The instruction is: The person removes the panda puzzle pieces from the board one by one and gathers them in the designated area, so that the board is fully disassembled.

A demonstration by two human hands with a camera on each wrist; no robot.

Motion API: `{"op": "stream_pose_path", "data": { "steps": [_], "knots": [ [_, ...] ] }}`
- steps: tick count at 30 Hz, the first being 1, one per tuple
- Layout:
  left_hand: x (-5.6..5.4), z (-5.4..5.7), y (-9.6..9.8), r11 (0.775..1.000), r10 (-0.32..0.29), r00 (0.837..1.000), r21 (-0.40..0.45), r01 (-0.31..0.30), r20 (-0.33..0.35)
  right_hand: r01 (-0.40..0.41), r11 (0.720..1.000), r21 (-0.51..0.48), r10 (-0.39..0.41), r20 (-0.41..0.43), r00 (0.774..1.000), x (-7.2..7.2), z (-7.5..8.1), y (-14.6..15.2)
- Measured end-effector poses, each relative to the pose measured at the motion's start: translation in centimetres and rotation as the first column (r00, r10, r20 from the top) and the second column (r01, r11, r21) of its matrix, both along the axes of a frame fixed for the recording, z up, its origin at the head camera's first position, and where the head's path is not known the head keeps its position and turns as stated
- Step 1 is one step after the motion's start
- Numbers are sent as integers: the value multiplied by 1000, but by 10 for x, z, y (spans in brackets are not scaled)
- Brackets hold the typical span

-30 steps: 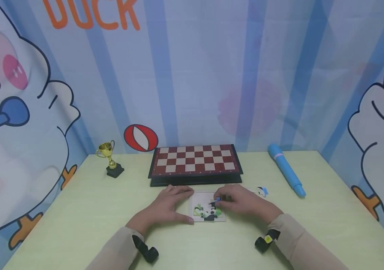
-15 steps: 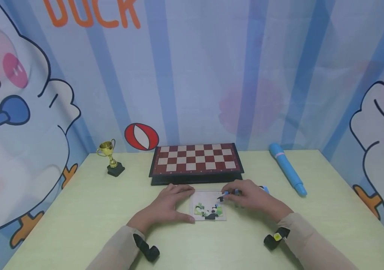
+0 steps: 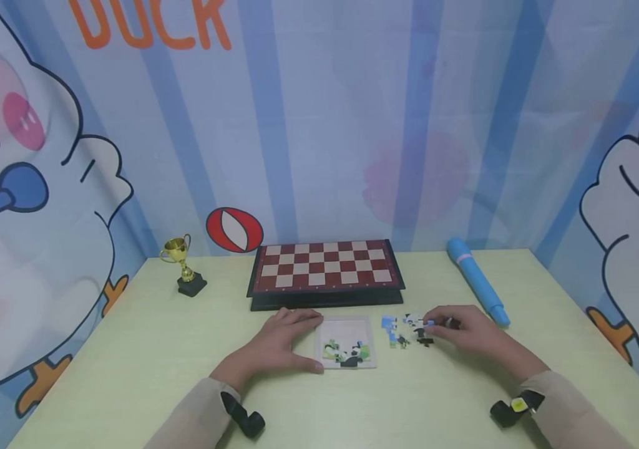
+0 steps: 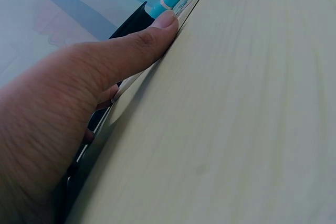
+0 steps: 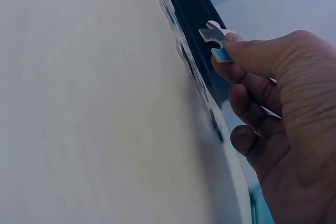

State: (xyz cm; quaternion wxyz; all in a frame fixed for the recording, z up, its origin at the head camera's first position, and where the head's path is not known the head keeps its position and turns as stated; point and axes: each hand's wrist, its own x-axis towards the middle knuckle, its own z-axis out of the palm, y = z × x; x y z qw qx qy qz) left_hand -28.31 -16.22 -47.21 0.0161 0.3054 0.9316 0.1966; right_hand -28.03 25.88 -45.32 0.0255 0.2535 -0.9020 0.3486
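My left hand (image 3: 277, 344) rests at the left side of a small square puzzle tray (image 3: 346, 330), thumb at the near corner and fingertips at the far one. Joined jigsaw pieces with green, black and white print (image 3: 347, 355) fill the tray's near part. Between thumb and index finger, my right hand (image 3: 468, 330) pinches a puzzle piece (image 5: 214, 35), grey and blue with a white edge, held up off the table in the right wrist view. Below that hand and to its left lie several loose puzzle pieces (image 3: 391, 329) with blue, black and white print.
Behind the tray lies a red and white chessboard box (image 3: 325, 268). A gold trophy (image 3: 183, 265) stands at the back left, and a blue microphone-shaped stick (image 3: 477, 280) lies at the right. A printed curtain (image 3: 325, 125) hangs behind the table (image 3: 319, 411).
My right hand has moved right from the tray to the loose pieces, carrying a piece away and uncovering the tray's right side. The left hand has stayed at the tray.
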Motion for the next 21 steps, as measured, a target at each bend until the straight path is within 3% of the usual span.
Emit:
{"op": "stream_pose_path", "data": {
  "steps": [5,11,21],
  "knots": [
    [0,-1,-1,1000,-9,1000,0,9,-13,11,998,-59,-10,22,1000,9,-3,26],
    [-1,-1,-2,1000,-11,1000,-1,11,-26,-77,990,-116,81,31,996,9,-6,37],
    [-2,-3,-1,1000,-7,1000,5,7,-20,-84,993,-83,85,10,996,5,-12,39]
  ]
}}
